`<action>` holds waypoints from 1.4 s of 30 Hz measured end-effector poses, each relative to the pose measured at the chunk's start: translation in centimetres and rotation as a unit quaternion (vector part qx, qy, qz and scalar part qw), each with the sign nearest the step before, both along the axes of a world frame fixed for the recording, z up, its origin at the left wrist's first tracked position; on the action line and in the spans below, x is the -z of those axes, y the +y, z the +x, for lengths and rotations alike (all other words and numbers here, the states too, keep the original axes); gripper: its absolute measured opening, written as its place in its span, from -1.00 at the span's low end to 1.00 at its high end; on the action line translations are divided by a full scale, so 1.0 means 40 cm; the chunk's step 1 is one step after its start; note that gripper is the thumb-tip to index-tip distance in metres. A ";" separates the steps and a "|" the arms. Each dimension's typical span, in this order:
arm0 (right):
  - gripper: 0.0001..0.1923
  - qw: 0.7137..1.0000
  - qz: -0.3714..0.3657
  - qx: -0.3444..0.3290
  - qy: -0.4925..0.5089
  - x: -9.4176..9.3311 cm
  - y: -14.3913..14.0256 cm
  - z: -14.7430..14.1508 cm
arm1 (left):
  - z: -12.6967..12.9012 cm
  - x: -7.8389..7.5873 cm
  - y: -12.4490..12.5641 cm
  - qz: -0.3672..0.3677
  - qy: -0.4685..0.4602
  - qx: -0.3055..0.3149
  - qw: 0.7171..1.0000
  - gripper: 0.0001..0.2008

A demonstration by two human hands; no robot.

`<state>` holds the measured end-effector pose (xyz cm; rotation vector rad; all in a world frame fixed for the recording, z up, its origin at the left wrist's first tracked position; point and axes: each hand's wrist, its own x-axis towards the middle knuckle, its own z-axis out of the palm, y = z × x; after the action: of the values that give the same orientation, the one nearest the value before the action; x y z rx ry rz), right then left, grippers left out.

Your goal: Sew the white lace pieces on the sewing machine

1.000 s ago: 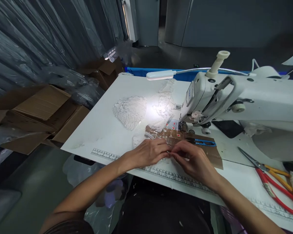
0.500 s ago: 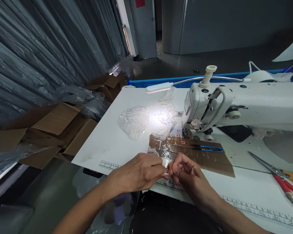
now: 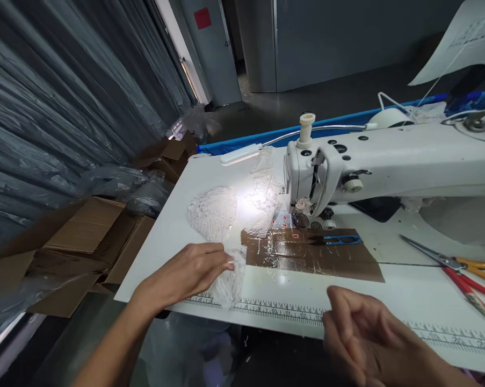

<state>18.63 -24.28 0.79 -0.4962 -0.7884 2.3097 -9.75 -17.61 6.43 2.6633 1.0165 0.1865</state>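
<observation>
So left hand (image 3: 186, 271) is pinching a small white lace piece (image 3: 231, 279) at the tabletop (image 3: 165, 226) front edge, by the printed ruler (image 3: 274, 310). Right hand (image 3: 363, 330) hovers loose, fingers curled, holding nothing.

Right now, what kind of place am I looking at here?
Most likely a garment sewing workshop. An industrial sewing machine sits on a white table with a printed ruler along its edge, lace pieces lie under a lamp, and the left hand holds lace.

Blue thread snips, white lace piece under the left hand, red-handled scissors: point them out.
Blue thread snips (image 3: 341, 239): head view, blue handle.
White lace piece (image 3: 231, 279): head view, middle, beside the left hand (image 3: 181, 274).
Red-handled scissors (image 3: 470, 293): head view, red handle.
</observation>
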 end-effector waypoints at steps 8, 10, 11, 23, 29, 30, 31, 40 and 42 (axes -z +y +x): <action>-0.81 0.830 0.330 0.103 -0.438 0.066 0.113 -0.006 | 0.077 0.065 0.044 -0.179 -0.085 -0.054 0.979 -0.65; -0.77 0.797 0.383 0.125 -0.450 0.071 0.142 -0.023 | 0.100 0.076 0.060 -0.199 -0.091 -0.048 0.975 -0.69; -0.67 0.792 0.403 0.134 -0.439 0.071 0.155 -0.030 | 0.108 0.079 0.066 -0.204 -0.094 -0.042 0.974 -0.70; -0.69 0.879 0.362 0.032 -0.307 0.071 0.258 -0.048 | 0.116 0.078 0.106 -0.209 -0.100 -0.091 0.969 -0.75; -0.70 0.890 0.330 0.055 -0.311 0.074 0.253 -0.034 | 0.138 0.113 0.138 -0.254 -0.186 -0.106 0.943 -0.71; -0.72 0.886 0.328 0.066 -0.321 0.081 0.253 -0.033 | 0.141 0.122 0.140 -0.247 -0.202 -0.108 0.942 -0.72; -0.74 0.885 0.322 0.079 -0.328 0.090 0.253 -0.033 | 0.144 0.131 0.142 -0.235 -0.215 -0.111 0.941 -0.74; -0.72 0.879 0.277 0.130 -0.365 0.148 0.256 -0.034 | 0.140 0.181 0.144 -0.187 -0.254 -0.168 0.934 -0.74; -0.72 0.872 0.285 0.117 -0.381 0.148 0.257 -0.032 | 0.135 0.179 0.138 -0.208 -0.241 -0.176 0.931 -0.72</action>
<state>17.35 -14.00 -5.13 -1.1635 -1.6059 1.4999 -4.36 -12.09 -0.74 1.9055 1.1888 0.5930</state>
